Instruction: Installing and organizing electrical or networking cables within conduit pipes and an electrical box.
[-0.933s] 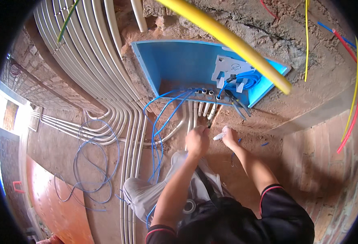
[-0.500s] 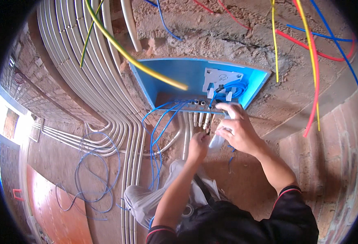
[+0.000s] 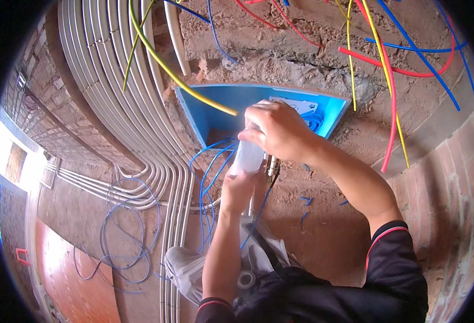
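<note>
Between my two hands is a whitish, translucent, bottle-shaped thing [image 3: 249,157], tilted in front of the blue box. My left hand [image 3: 237,191] is closed around its lower end. My right hand [image 3: 276,129] is closed at its upper end, with the fingers bent over the top. Beside my left hand a thin blue wire [image 3: 259,211] with a dark upper part runs down toward my lap. Behind the hands, the open blue electrical box [image 3: 221,97] is set in the rough wall. Inside it, a white plate [image 3: 301,104] and a coil of blue wire [image 3: 316,121] are partly hidden by my right hand.
White conduits [image 3: 124,107] run down the left wall and across the floor. A thick yellow-green cable [image 3: 183,83] hangs before the box. Red wire [image 3: 392,118] and other coloured wires dangle at the upper right. Loops of blue wire [image 3: 105,226] lie at the left.
My right hand has moved left and up, now covering part of the box. My left hand has shifted left and now grips the whitish thing too, which stands higher and further left.
</note>
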The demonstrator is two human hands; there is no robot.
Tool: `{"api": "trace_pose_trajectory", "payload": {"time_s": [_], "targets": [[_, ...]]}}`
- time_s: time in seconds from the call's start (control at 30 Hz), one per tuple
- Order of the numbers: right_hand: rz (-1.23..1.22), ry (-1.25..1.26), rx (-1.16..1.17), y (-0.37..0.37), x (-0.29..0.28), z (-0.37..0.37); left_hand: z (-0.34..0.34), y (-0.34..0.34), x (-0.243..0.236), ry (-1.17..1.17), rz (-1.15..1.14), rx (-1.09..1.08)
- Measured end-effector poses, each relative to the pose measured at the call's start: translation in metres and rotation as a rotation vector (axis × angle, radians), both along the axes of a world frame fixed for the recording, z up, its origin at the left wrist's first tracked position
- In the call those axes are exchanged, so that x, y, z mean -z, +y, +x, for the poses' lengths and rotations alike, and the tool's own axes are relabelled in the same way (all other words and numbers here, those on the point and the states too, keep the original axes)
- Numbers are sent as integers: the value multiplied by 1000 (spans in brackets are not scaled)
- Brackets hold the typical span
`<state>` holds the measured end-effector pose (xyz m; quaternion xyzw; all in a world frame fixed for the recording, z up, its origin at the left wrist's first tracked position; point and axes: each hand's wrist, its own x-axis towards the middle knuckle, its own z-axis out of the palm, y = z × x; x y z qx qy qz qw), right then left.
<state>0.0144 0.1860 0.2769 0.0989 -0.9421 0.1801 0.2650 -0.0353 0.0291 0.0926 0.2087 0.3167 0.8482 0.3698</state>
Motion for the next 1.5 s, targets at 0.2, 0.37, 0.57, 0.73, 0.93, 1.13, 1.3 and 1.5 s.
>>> {"api": "trace_pose_trajectory", "payload": {"time_s": [0.2,0.37,0.57,0.73,0.93,1.13,1.3,1.5], "targets": [[-214,-252,141,11,-4,-11,-6,-19,2,-173,19,-75],[-394,-445,-30,46,27,-15,-11,-28,2,-123,-160,-137],[-622,-333,-209,70,55,-26,-12,-28,9,-59,-301,-322],[-431,-798,-13,82,71,-37,-15,-25,5,-46,-327,-390],[-858,-682,-131,75,79,-30,-20,-29,-4,5,-425,-466],[-807,-700,-97,86,90,-30,-24,-36,-3,18,-427,-511],[-441,-495,69,107,92,-29,-32,-32,7,163,-463,-572],[46,-318,61,81,85,-36,-33,-9,21,394,-615,-653]]}}
